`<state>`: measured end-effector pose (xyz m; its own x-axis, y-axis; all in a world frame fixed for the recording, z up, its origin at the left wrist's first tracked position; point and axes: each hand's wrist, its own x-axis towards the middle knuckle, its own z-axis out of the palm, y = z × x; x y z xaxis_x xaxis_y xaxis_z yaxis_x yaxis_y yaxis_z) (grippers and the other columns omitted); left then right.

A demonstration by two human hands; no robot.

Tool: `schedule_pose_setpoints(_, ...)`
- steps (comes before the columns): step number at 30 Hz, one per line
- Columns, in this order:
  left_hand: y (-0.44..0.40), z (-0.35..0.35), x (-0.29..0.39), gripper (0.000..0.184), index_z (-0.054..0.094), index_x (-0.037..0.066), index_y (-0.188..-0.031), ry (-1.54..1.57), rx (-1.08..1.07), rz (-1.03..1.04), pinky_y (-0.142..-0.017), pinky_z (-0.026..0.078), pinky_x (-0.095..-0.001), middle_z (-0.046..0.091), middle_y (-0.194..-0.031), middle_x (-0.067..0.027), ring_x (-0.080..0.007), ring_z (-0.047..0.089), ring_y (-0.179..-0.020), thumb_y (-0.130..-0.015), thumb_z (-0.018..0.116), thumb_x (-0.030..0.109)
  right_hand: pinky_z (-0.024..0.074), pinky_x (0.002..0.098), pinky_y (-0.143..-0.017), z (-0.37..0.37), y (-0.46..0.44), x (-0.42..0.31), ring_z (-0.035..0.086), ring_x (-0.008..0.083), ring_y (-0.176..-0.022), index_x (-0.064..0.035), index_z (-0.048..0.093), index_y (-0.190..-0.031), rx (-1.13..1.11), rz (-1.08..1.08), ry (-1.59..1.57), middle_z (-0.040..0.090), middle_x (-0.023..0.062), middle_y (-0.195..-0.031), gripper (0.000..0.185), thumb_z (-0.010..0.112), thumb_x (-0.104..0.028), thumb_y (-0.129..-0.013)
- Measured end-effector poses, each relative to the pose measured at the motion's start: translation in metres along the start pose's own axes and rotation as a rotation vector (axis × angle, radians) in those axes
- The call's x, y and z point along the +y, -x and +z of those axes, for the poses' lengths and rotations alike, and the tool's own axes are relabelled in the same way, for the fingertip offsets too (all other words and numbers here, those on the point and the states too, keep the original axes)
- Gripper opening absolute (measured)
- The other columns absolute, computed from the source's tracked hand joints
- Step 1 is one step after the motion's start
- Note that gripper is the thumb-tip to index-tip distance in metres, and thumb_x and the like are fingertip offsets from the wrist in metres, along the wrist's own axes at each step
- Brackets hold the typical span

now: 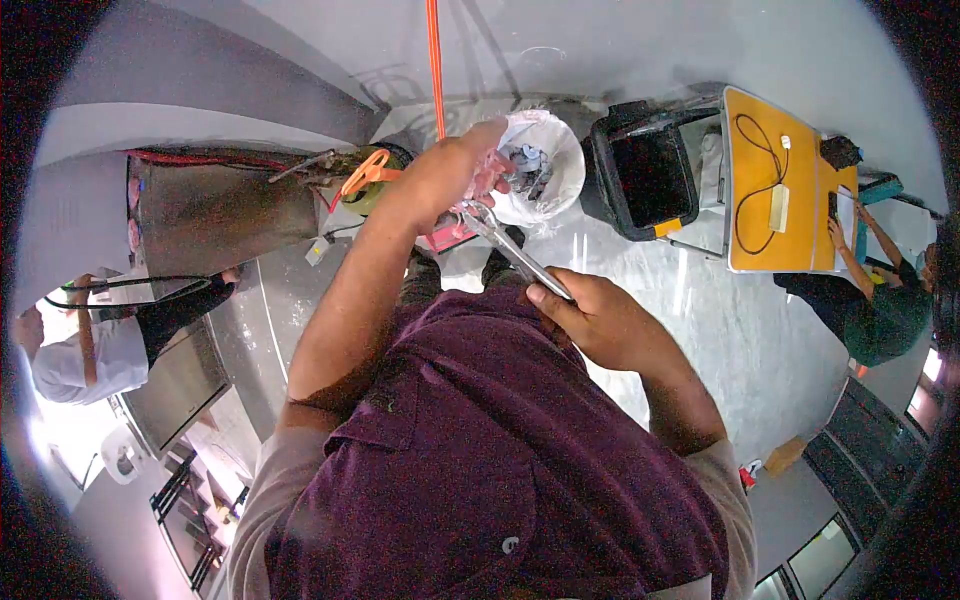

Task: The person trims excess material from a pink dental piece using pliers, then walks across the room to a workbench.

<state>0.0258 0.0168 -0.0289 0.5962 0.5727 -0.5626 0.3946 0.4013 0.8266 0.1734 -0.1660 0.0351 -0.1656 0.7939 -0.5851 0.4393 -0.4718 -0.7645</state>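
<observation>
My right hand [600, 315] is closed around the lower end of a long silver wrench [515, 252], which slants up and left in front of my body. The wrench's head reaches just below my left hand [455, 170]. Those left fingers are curled by a pinkish, crumpled-looking patch, too blurred to name. Just beyond that hand stands a white bin [567, 165] with a liner and crumpled grey-blue waste inside. Part of a pink-red object [450, 237] shows below the left hand.
A black bin [650, 175] stands right of the white one, beside a yellow board [755, 190] with a cable. One person [885, 310] works at the right; another [95, 350] is at the left. An orange strap [435, 65] hangs ahead; orange-handled gear [368, 175] sits left.
</observation>
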Motion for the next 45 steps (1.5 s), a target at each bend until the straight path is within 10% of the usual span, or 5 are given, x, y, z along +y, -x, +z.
schedule_pose_setpoints(3,-0.003,0.0,0.005,0.069,0.065,-0.004,-0.103,0.054,-0.132,-0.115,-0.068,0.05,-0.0306,0.065,-0.085,-0.0103,-0.0184,0.062,-0.073,-0.093,0.041,0.06,0.0486,0.0452,-0.074,-0.004,-0.002,0.0,0.064,0.0407,-0.085,-0.0011,0.058,-0.105,-0.046,0.005,-0.05,0.065,0.0231,-0.087,0.038,0.046,-0.036,-0.099)
schedule_pose_setpoints(8,0.0,0.005,0.009,0.064,0.063,-0.01,-0.103,0.413,-0.355,-0.139,-0.063,0.052,-0.0298,0.067,-0.082,-0.0161,-0.0213,0.064,-0.072,-0.092,0.048,0.051,0.0443,0.028,-0.061,-0.002,-0.008,0.018,0.054,0.0112,-0.065,-0.0028,0.06,-0.102,-0.083,-0.054,-0.189,0.054,0.0018,-0.07,0.036,0.046,-0.037,-0.101)
schedule_pose_setpoints(25,0.002,0.001,0.005,0.08,0.051,-0.006,-0.131,0.23,-0.211,0.224,-0.072,0.05,-0.0244,0.066,-0.099,-0.0119,-0.0138,0.058,-0.083,-0.094,0.034,0.062,0.0506,0.0288,-0.063,-0.025,-0.001,0.047,0.06,0.0119,-0.07,-0.0021,0.061,-0.112,-0.502,0.013,-0.782,0.062,0.0042,-0.085,0.041,0.051,-0.04,-0.098)
schedule_pose_setpoints(31,0.01,-0.001,0.01,0.073,0.05,-0.008,-0.131,0.7,-0.596,0.127,-0.075,0.052,-0.0354,0.064,-0.112,-0.0226,-0.024,0.063,-0.091,-0.095,0.029,0.053,0.0492,0.0299,-0.079,-0.033,0.007,0.021,0.062,0.0143,-0.087,-0.007,0.051,-0.133,-0.035,-0.037,-0.092,0.067,0.0068,-0.096,0.044,0.046,-0.036,-0.101)
schedule_pose_setpoints(45,0.015,0.015,0.012,0.064,0.042,-0.009,-0.135,0.655,-0.517,0.063,-0.066,0.058,-0.0301,0.059,-0.119,-0.0271,-0.0268,0.067,-0.093,-0.097,0.037,0.043,0.0481,0.0363,-0.085,-0.056,0.025,-0.002,0.065,0.0259,-0.098,-0.0048,0.051,-0.125,-0.088,-0.013,0.187,0.067,0.0113,-0.106,0.04,0.045,-0.035,-0.1)
